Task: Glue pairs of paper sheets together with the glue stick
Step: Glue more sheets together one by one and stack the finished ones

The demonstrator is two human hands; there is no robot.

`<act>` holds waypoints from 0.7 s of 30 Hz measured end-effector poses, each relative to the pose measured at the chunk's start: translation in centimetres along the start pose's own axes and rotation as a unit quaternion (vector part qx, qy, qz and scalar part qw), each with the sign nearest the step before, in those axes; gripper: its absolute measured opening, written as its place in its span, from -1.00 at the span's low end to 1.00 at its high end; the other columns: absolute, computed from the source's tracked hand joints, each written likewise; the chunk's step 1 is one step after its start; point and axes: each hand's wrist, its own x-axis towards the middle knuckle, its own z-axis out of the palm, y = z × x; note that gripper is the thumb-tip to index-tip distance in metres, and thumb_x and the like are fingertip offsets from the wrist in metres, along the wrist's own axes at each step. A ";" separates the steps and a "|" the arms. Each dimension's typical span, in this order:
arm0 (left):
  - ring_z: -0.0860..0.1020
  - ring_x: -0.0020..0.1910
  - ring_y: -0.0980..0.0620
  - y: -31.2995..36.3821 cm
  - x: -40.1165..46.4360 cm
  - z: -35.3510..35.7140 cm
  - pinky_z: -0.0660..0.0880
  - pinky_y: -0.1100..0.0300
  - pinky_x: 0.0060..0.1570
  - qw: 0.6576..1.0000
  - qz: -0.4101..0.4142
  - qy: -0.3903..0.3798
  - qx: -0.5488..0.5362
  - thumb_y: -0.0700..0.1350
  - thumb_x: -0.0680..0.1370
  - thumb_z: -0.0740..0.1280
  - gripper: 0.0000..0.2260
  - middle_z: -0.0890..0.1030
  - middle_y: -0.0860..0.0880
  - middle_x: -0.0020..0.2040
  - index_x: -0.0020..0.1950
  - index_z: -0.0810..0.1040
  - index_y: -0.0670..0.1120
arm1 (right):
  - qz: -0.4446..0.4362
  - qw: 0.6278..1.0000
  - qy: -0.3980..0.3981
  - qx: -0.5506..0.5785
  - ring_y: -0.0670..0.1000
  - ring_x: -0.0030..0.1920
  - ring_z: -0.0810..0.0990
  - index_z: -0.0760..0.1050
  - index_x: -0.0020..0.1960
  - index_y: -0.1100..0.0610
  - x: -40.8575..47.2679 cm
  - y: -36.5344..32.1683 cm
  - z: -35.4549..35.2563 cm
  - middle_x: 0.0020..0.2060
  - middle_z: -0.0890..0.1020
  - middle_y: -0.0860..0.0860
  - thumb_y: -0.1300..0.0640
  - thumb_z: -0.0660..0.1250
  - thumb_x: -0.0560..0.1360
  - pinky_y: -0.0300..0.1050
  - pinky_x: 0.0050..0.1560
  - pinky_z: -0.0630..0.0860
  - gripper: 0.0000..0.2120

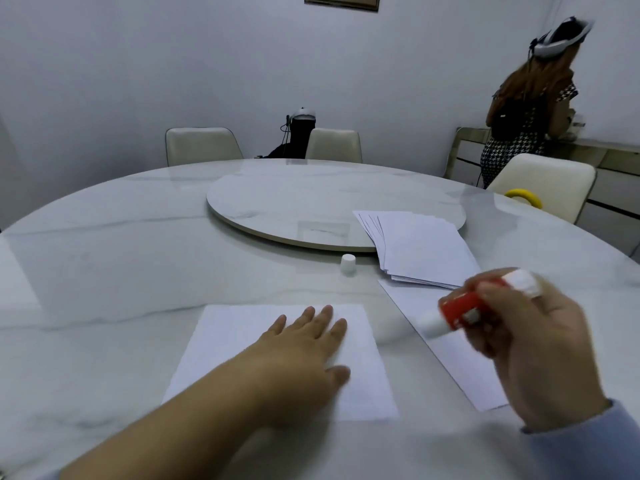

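Nearest the camera, a white rectangular paper sheet [242,341] is laid flat on the round white marble table [104,265], and it is pressed down by the left hand [304,344], whose fingers are stretched out straight and spread, palm down, with nothing grasped. Just to the right, a second white paper sheet [450,355] is laid at an angle on the table, apart from the first. Above that second sheet, the red glue stick with a white base and white glue tip [460,308] is held by the right hand [533,344]; the fingers and thumb are curled round its red barrel, and the uncapped tip is pointed down and to the left, lifted clear of the paper as far as can be told through the blur. A light blue sleeve [595,445] is seen at the right wrist.

Farther back, a fanned stack of white paper sheets [422,247] is rested partly on the edge of the round marble turntable [311,202] at the table's centre. The small white glue stick cap [347,264] is stood upright on the table just left of the stack. A yellow ring [523,196] is seen at the table's far right edge. Cream chairs [202,145] are drawn up behind the table, and a person in a black-and-white patterned dress [519,133] is stood at a sideboard by the wall.
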 end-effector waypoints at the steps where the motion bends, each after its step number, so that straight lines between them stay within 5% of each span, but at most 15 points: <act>1: -0.33 0.49 0.11 -0.3 -0.2 -0.7 -0.27 0.01 0.48 0.999 0.027 -0.037 0.005 0.05 0.64 0.02 -0.47 -0.32 0.13 0.52 0.51 -0.20 0.23 | -0.009 0.999 0.031 0.020 -0.02 -0.50 0.48 0.59 -0.28 0.11 0.4 -0.3 -0.5 -0.40 0.65 0.12 0.29 0.28 0.48 -0.31 -0.54 0.38 -0.78; 5: -0.16 0.45 0.34 -1.6 -1.6 -3.3 -0.10 0.22 0.43 0.989 0.099 -0.108 -0.005 -0.22 0.60 0.13 -0.38 -0.15 0.35 0.50 0.39 0.08 0.47 | -0.039 0.999 0.026 0.019 -0.04 -0.46 0.55 0.59 -0.23 0.03 1.4 -1.5 -0.7 -0.33 0.68 0.04 0.08 0.35 0.39 -0.30 -0.50 0.46 -0.94; 8: 0.09 0.45 0.31 -1.4 -1.4 -2.8 0.04 0.36 0.33 0.994 0.057 0.021 -0.086 -0.09 0.58 0.23 -0.50 0.05 0.39 0.48 0.39 0.21 0.38 | -0.083 0.996 -0.001 0.015 -0.02 -0.40 0.59 0.57 -0.20 0.00 2.2 -1.6 0.8 -0.31 0.68 0.02 0.02 0.34 0.35 -0.25 -0.50 0.49 -0.92; 10: 0.00 0.50 0.19 -1.0 -0.2 -1.4 -0.03 0.28 0.40 0.988 -0.032 0.120 -0.095 0.12 0.60 0.12 -0.51 -0.02 0.22 0.54 0.51 0.06 0.19 | -0.105 0.994 -0.016 -0.002 0.04 -0.42 0.58 0.54 -0.18 0.06 2.9 -1.0 2.4 -0.31 0.66 0.11 0.06 0.34 0.36 -0.23 -0.51 0.46 -0.92; 13: -0.22 0.53 0.05 -1.0 1.6 0.4 -0.19 0.08 0.49 0.985 -0.131 0.112 -0.013 0.27 0.58 -0.05 -0.34 -0.21 0.00 0.56 0.55 -0.19 -0.02 | -0.063 0.994 -0.064 -0.068 0.00 -0.47 0.55 0.52 -0.18 0.10 4.5 0.7 5.3 -0.37 0.66 0.09 0.16 0.36 0.41 -0.19 -0.47 0.46 -0.98; 17: -0.25 0.52 0.08 -2.4 1.8 1.3 -0.23 0.05 0.49 0.988 -0.125 0.088 -0.006 0.30 0.55 -0.09 -0.31 -0.25 0.01 0.55 0.55 -0.23 -0.02 | 0.028 0.959 -0.183 -0.216 0.01 -0.34 0.64 0.52 -0.09 0.14 6.7 3.8 8.4 -0.28 0.69 0.01 0.19 0.35 0.50 0.01 -0.23 0.63 -0.98; 21: -0.25 0.51 0.11 -2.7 1.4 1.3 -0.25 0.08 0.48 0.989 -0.112 0.099 0.000 0.30 0.55 -0.08 -0.32 -0.24 0.03 0.55 0.55 -0.22 -0.01 | 0.059 0.944 -0.215 -0.245 0.04 -0.26 0.66 0.51 -0.02 0.18 7.5 5.7 9.9 -0.22 0.71 0.02 0.17 0.34 0.52 0.11 -0.02 0.61 -0.91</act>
